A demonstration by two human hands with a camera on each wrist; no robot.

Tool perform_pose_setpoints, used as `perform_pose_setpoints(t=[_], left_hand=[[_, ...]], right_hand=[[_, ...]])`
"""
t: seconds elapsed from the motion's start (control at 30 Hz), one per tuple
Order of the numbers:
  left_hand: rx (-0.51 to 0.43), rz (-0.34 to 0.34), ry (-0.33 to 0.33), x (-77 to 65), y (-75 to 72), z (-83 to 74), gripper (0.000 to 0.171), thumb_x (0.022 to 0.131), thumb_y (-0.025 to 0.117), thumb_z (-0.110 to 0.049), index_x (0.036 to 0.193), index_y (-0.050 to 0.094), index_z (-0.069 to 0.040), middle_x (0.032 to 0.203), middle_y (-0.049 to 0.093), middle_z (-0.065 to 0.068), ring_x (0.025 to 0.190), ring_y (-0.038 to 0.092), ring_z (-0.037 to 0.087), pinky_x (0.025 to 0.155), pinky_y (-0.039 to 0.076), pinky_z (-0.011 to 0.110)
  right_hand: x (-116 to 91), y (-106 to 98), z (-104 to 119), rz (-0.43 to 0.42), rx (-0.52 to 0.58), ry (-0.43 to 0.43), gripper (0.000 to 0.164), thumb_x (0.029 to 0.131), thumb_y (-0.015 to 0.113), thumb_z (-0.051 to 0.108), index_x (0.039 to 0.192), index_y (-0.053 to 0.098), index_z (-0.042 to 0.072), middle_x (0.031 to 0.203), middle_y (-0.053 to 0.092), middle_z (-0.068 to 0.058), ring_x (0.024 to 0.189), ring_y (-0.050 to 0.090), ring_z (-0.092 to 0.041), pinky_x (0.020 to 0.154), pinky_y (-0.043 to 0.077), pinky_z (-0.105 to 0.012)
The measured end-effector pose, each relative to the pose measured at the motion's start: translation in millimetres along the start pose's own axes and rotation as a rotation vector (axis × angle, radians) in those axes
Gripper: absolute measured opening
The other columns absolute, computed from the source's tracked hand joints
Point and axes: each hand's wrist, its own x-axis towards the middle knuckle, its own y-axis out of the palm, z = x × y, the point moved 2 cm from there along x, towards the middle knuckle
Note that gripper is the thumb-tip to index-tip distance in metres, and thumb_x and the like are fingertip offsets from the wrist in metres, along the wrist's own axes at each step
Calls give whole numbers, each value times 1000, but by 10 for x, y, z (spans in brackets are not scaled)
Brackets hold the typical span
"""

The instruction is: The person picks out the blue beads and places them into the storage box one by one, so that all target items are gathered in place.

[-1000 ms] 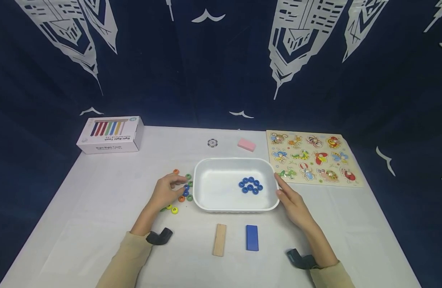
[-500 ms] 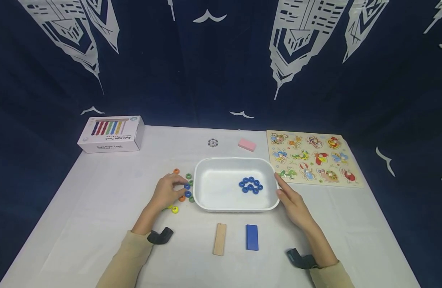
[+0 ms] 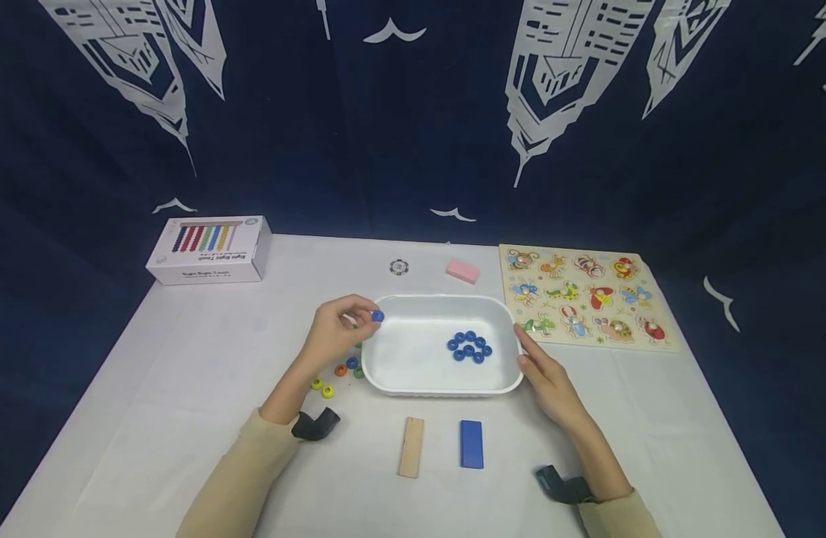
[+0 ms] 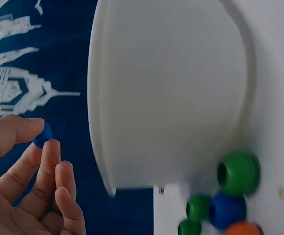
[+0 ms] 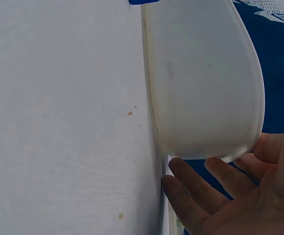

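Note:
In the head view my left hand (image 3: 335, 329) pinches a blue bead (image 3: 377, 316) between thumb and fingertips, at the left rim of the white tray (image 3: 413, 373). The left wrist view shows the same blue bead (image 4: 43, 136) held at the fingertips, the other fingers loosely bent. Several blue beads (image 3: 469, 350) lie grouped in the tray's right half. My right hand (image 3: 550, 385) rests against the tray's right end; in the right wrist view its fingers (image 5: 200, 188) are spread along the outer wall. Left of the tray lie loose beads, including a blue bead (image 3: 352, 362) and an orange bead (image 3: 341, 370).
In front of the tray lie a plain wooden block (image 3: 410, 448) and a blue block (image 3: 472, 444). Behind it are a pink block (image 3: 463, 270) and a round chip (image 3: 399, 267). A box (image 3: 208, 250) stands back left; an insect puzzle board (image 3: 587, 299) lies right.
My left hand has picked a blue bead from the loose ones and moved it up and right to the tray's left rim. My right hand has stayed at the tray's right end.

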Motion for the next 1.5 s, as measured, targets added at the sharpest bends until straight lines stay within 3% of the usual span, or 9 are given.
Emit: perform_pose_setpoints(t=[0.1,0.33,0.53,0.8,0.9,1.17,1.33,1.5], left_hand=[[6,58,3,137,170,-50,17,72,70,-17,89,65,-17,73,61,-4,73,56,11,66,47,28],[65,187,-52,388,631,-92,19,69,72,-14,87,67,-14,69,60,-3,63,54,11,58,47,22],[200,288,-54,497,923,-75,21,69,73,-17,89,66,-14,68,61,-5,60,55,7,54,45,19],[324,376,-104,536,1126,23,21,70,72,-19,90,65,-18,71,60,-8,64,55,6,57,44,19],[334,400,-105,539,1161,32,20,70,71,-17,90,66,-17,70,60,-8,64,54,6,57,43,19],[246,488,-117,510,1186,-6,33,71,68,-9,104,64,-11,71,60,-5,65,53,8,62,43,19],[175,418,-23,464,1037,-121,36,71,69,-13,107,63,-13,79,61,-4,70,55,6,63,45,18],[52,277,117,314,628,-339,35,72,71,-18,106,63,-16,89,64,1,80,55,12,68,46,24]], right_hand=[[-1,2,-8,-2,-5,1,46,95,38,28,139,24,31,146,23,-1,129,31,-30,101,27,-48],[-69,-36,297,1,10,-3,46,95,37,13,139,26,11,144,24,-13,128,29,-36,102,25,-51],[1,-7,7,-4,10,-8,47,95,39,22,139,26,25,145,24,-4,128,31,-31,102,26,-48],[4,13,-18,-13,-13,-11,46,95,38,27,139,25,29,145,24,-2,128,31,-31,101,27,-48],[3,13,-14,-13,-16,-11,46,95,38,26,139,25,29,145,24,-3,129,30,-31,101,28,-48],[3,10,-12,-13,-11,-18,46,95,38,25,139,25,28,146,23,-2,127,33,-30,100,30,-46],[6,14,-16,-7,5,-37,46,95,37,25,140,25,25,146,23,-3,125,37,-30,99,31,-44],[14,7,-38,-6,0,-44,46,95,37,26,139,25,26,145,24,-3,124,38,-31,99,32,-44]])
